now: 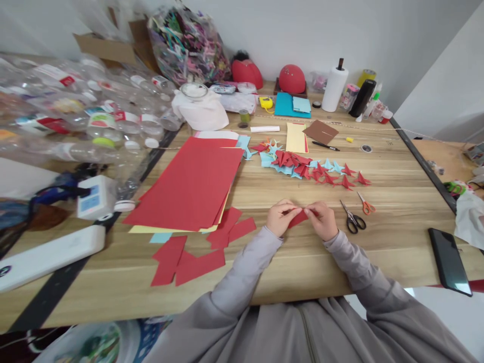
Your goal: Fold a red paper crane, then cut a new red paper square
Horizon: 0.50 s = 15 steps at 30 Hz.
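Between my two hands is a small piece of red paper [298, 219], pinched at its upper edge. My left hand [280, 217] has thumb and fingers closed on its left side, and my right hand [321, 220] grips the right side the same way. Beyond the hands lie several folded paper stars or cranes [291, 160] in red and light blue. Black-handled scissors [354, 222] and smaller orange-handled scissors [366, 205] rest to the right of my right hand. Left of my left hand are loose red paper rectangles [200, 265] and a stack of large red sheets [189, 184].
Plastic bottles [124, 121] crowd the left side, with a white power strip [53, 257] in front. A phone [449, 261] lies at the right edge. At the back are a yellow tape measure [266, 103], blue paper [283, 105] and a white roll [335, 88].
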{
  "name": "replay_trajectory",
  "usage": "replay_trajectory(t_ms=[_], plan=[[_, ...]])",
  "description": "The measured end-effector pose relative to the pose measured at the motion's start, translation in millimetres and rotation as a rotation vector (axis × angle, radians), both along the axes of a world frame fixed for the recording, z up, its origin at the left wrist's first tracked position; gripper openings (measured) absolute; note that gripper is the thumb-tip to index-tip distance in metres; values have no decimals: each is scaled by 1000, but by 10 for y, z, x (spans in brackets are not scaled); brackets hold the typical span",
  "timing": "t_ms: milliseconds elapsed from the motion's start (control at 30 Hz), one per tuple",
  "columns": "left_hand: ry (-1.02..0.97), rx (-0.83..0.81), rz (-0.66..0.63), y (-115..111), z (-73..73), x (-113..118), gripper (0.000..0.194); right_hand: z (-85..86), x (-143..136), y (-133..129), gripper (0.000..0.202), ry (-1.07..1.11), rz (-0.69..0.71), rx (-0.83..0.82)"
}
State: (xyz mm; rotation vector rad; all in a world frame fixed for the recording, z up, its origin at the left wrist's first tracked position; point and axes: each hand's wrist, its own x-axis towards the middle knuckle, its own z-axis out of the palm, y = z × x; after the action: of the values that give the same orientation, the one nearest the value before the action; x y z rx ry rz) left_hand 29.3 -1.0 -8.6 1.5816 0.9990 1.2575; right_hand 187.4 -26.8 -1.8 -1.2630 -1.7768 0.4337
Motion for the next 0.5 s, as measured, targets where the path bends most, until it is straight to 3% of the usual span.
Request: replay_trajectory(t_ms=[333, 500], plan=[[-19, -53, -45, -4, 26, 40, 48, 2, -61, -13, 13, 124, 35, -120], [-6, -52, 15, 5, 27, 50, 41, -51, -63, 3, 16, 273, 42, -223]])
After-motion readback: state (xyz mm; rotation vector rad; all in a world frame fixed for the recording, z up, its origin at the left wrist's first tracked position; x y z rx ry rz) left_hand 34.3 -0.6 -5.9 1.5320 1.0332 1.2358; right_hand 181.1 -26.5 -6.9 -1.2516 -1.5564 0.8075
